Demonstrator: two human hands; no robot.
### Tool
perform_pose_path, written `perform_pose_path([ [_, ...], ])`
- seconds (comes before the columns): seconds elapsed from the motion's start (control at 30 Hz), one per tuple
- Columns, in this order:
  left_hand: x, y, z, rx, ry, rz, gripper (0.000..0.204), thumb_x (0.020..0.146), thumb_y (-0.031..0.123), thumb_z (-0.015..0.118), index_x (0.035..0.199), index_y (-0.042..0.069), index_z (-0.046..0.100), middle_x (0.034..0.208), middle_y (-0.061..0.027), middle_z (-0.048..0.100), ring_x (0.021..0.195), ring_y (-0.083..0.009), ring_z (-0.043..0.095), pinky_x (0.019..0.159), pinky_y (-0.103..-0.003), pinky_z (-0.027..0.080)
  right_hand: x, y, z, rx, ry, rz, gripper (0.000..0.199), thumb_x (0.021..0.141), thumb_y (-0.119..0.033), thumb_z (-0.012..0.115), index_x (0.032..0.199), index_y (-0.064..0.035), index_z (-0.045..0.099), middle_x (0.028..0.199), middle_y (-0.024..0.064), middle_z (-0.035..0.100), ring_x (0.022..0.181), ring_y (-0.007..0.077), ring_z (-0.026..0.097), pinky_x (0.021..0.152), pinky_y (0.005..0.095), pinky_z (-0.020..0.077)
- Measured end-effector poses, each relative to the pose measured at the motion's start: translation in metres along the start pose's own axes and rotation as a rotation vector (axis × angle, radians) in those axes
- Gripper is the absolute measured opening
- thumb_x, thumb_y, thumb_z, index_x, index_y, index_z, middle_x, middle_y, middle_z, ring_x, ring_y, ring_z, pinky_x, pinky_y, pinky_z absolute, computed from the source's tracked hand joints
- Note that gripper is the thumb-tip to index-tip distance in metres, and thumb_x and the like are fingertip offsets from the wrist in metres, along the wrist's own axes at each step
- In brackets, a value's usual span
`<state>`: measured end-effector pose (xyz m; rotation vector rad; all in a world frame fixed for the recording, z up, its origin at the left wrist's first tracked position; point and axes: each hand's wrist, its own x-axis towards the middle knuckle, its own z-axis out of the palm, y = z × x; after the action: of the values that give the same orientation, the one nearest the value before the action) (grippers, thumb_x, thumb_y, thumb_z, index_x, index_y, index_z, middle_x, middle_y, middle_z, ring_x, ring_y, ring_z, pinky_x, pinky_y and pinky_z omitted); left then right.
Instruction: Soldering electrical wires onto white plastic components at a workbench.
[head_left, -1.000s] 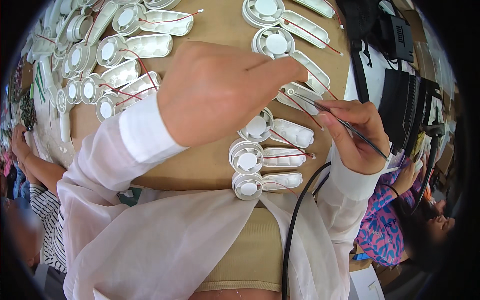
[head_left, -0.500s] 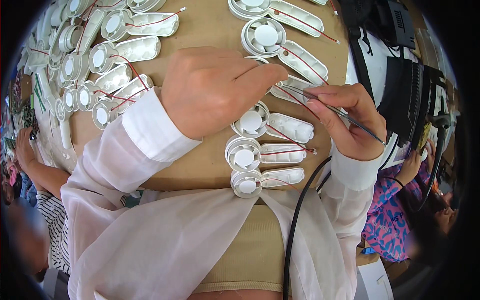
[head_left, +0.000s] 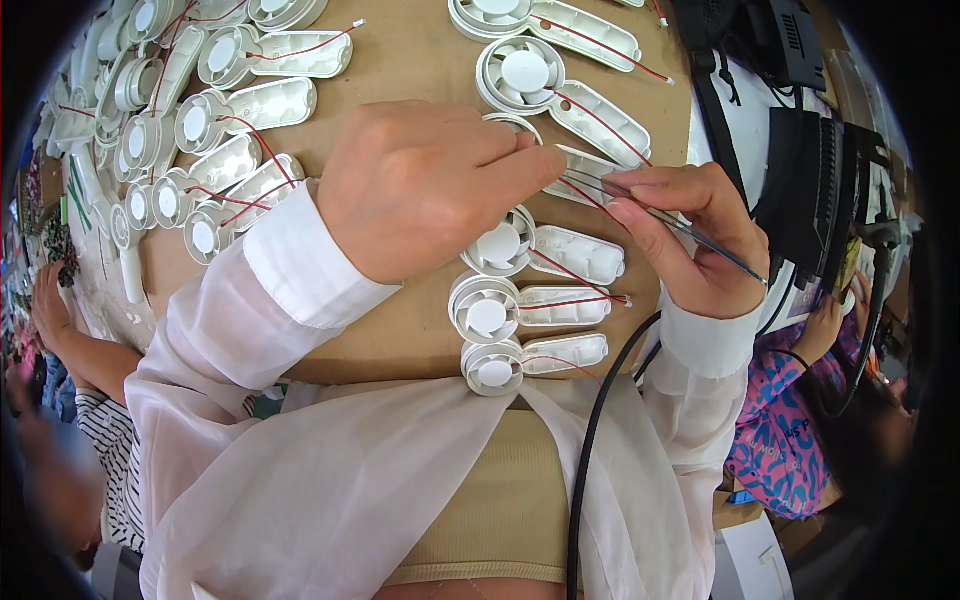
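My left hand (head_left: 430, 185) lies over a white handheld-fan shell (head_left: 590, 168) on the brown cardboard table (head_left: 400, 70), its fingertips pressing on the shell's handle part. My right hand (head_left: 690, 240) grips thin metal tweezers (head_left: 665, 215), whose tips reach toward the same shell and its red wire, right beside my left fingertips. Just below, three more white fan shells (head_left: 535, 255) with red wires lie in a column. The fan head of the shell I touch is mostly hidden under my left hand.
Several white fan shells (head_left: 215, 165) with red wires are heaped at the left, more (head_left: 560, 75) lie at the top. Black devices (head_left: 825, 190) stand at the right. A black cable (head_left: 590, 440) runs down. Other people sit at the left (head_left: 70, 330) and right (head_left: 800, 420).
My right hand with the tweezers has moved up and left until it meets my left fingertips over the fan shell. My left hand has shifted slightly down.
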<state>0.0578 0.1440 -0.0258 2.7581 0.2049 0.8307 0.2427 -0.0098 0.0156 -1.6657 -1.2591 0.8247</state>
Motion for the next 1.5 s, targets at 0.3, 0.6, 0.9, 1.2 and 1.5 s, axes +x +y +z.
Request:
perform_pose_path([
  [0.3, 0.001, 0.001, 0.002, 0.014, 0.002, 0.013, 0.012, 0.07, 0.01, 0.066, 0.081, 0.014, 0.062, 0.069, 0.003, 0.046, 0.054, -0.014, 0.046, 0.048, -0.028, 0.037, -0.004, -0.002, -0.001, -0.042, 0.019, -0.069, 0.02, 0.079, 0.015, 0.071, 0.092, 0.002, 0.063, 0.099, 0.0173, 0.072, 0.086, 0.0233, 0.068, 0.079, 0.0283, 0.0535],
  [0.6, 0.004, 0.003, -0.005, -0.026, -0.071, 0.032, 0.018, 0.076, -0.001, 0.07, 0.092, 0.007, 0.073, 0.066, 0.0005, 0.042, 0.051, -0.0146, 0.04, 0.046, -0.028, 0.034, -0.005, 0.0, 0.0, -0.063, 0.044, -0.076, 0.018, 0.079, 0.015, 0.071, 0.091, 0.0024, 0.064, 0.098, 0.017, 0.072, 0.085, 0.0226, 0.068, 0.078, 0.0276, 0.0535],
  [0.9, 0.005, 0.005, -0.006, 0.032, -0.111, 0.035, 0.018, 0.074, 0.001, 0.07, 0.09, 0.008, 0.072, 0.066, 0.0006, 0.041, 0.051, -0.0143, 0.039, 0.046, -0.028, 0.034, -0.004, -0.002, 0.001, -0.05, 0.056, -0.064, 0.017, 0.079, 0.014, 0.071, 0.089, 0.0029, 0.064, 0.097, 0.0167, 0.072, 0.085, 0.0227, 0.068, 0.078, 0.0277, 0.0533],
  [1.2, 0.002, 0.004, 0.004, 0.053, 0.004, 0.034, 0.013, 0.07, 0.011, 0.065, 0.07, 0.013, 0.053, 0.067, 0.0024, 0.044, 0.051, -0.0153, 0.043, 0.045, -0.03, 0.035, -0.004, -0.006, 0.001, -0.101, 0.056, -0.037, 0.015, 0.079, 0.013, 0.072, 0.088, 0.0035, 0.064, 0.095, 0.0161, 0.072, 0.083, 0.0221, 0.067, 0.077, 0.0278, 0.0524],
  [1.5, 0.001, 0.003, 0.0, 0.023, -0.072, 0.036, 0.014, 0.073, 0.005, 0.068, 0.086, 0.011, 0.067, 0.068, 0.0011, 0.046, 0.052, -0.0155, 0.044, 0.047, -0.029, 0.037, -0.005, -0.019, 0.012, -0.308, 0.019, -0.081, 0.012, 0.079, 0.012, 0.073, 0.086, 0.0037, 0.067, 0.092, 0.0141, 0.072, 0.079, 0.0201, 0.066, 0.074, 0.0267, 0.0517],
])
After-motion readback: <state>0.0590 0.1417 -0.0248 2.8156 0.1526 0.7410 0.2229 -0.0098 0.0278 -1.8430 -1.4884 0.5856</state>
